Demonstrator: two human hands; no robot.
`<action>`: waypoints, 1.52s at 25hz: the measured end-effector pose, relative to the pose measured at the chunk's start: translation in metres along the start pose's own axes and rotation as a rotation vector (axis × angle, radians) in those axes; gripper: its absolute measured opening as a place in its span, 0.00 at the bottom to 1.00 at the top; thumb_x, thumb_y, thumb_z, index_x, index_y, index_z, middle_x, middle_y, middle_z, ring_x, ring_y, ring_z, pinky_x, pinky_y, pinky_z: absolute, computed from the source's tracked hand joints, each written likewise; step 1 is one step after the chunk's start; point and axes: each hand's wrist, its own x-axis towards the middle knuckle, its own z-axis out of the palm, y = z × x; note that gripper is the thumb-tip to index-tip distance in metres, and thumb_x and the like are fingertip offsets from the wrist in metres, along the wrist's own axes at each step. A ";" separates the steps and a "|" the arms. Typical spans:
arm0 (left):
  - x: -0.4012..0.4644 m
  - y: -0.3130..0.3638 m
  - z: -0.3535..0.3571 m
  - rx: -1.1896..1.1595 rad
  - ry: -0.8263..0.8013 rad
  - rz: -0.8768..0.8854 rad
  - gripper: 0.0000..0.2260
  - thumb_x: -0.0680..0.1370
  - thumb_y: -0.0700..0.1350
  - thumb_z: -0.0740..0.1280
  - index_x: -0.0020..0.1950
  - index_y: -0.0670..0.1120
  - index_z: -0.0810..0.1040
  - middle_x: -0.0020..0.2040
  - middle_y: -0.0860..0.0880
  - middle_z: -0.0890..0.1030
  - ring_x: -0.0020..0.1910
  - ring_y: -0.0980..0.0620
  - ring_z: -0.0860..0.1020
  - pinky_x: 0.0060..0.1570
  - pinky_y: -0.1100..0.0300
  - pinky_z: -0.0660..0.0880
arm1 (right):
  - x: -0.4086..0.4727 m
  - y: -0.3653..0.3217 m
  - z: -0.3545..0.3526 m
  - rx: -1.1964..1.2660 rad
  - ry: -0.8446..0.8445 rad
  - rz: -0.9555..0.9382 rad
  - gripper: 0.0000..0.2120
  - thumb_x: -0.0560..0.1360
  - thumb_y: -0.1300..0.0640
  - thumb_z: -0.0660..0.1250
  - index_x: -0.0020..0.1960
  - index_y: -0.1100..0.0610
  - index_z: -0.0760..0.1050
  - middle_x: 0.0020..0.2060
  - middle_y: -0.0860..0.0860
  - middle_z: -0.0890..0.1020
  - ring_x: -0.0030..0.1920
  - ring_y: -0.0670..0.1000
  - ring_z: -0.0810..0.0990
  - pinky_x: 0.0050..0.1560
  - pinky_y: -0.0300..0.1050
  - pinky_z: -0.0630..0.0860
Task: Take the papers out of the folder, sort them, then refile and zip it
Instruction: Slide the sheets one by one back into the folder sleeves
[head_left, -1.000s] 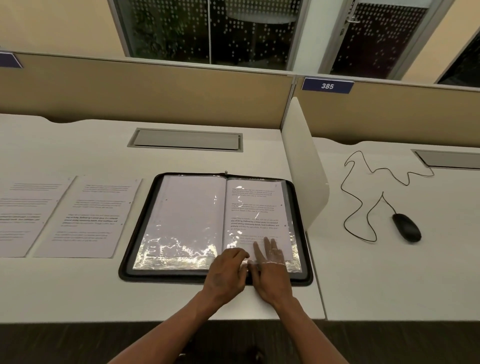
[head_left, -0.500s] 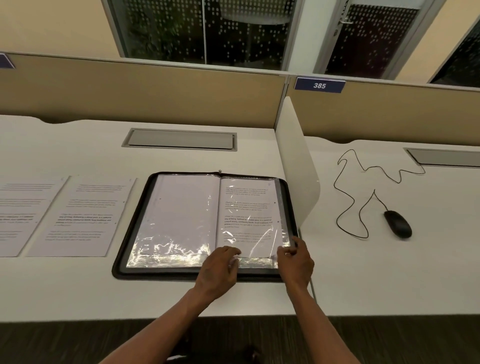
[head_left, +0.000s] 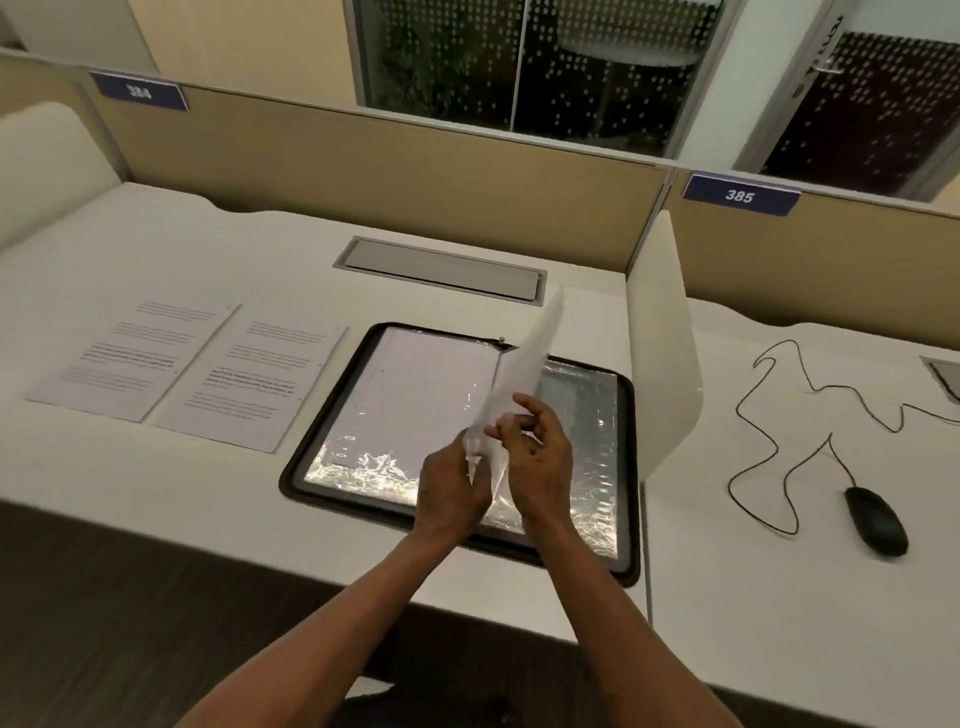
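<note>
Lying open on the white desk (head_left: 171, 483), the black zip folder (head_left: 626, 519) shows its clear plastic sleeves, which catch the light along their near edges. Its left page (head_left: 415, 395) holds a pale sheet under the plastic; the right side (head_left: 582, 410) is shiny, and what it holds cannot be told. Above the folder's middle, both hands meet on a raised sheet (head_left: 530, 358) that stands on edge and tilts up and away toward the partition, its far corner reaching the grey cable hatch (head_left: 441, 270) in the view. The left hand (head_left: 449, 483) has its fingers curled round the sheet's near lower end. The right hand (head_left: 535, 457) pinches the same end from the other side with thumb and forefinger, while its other fingers are loosely bent. Whether the raised piece is bare paper or paper inside a plastic sleeve cannot be told, since its near end is blurred and glossy.

Left of the folder, two printed papers lie flat side by side on the desk: the nearer paper (head_left: 254, 374) just beside the folder's left edge, and the farther paper (head_left: 130, 358) touching or slightly under it.

A white curved divider (head_left: 665, 353) stands just right of the folder. Beyond it, on the next desk, a black mouse (head_left: 875, 519) rests with its cable (head_left: 779, 415) looping away. Blue number plates reading 384 (head_left: 139, 92) and 385 (head_left: 740, 195) sit on the tan partition (head_left: 389, 171).
</note>
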 end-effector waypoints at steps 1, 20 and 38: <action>0.006 -0.001 -0.009 -0.018 0.041 -0.040 0.13 0.78 0.45 0.68 0.63 0.46 0.78 0.50 0.51 0.85 0.45 0.54 0.84 0.43 0.75 0.75 | 0.003 -0.001 0.004 0.002 0.007 0.001 0.09 0.81 0.54 0.67 0.61 0.48 0.77 0.47 0.41 0.83 0.52 0.46 0.84 0.53 0.41 0.81; 0.029 -0.144 -0.171 -0.028 -0.027 -0.248 0.18 0.74 0.48 0.75 0.63 0.54 0.76 0.42 0.58 0.82 0.40 0.62 0.81 0.41 0.68 0.79 | -0.012 0.098 0.143 -1.111 -0.336 -0.153 0.36 0.77 0.30 0.45 0.70 0.51 0.73 0.74 0.57 0.69 0.77 0.59 0.61 0.78 0.59 0.54; 0.173 -0.338 -0.365 0.704 0.033 -0.403 0.24 0.76 0.55 0.70 0.68 0.45 0.76 0.65 0.44 0.76 0.64 0.41 0.73 0.61 0.47 0.67 | 0.016 0.095 0.386 -0.849 -0.670 -0.261 0.28 0.77 0.42 0.66 0.74 0.54 0.69 0.71 0.54 0.72 0.72 0.54 0.67 0.72 0.49 0.65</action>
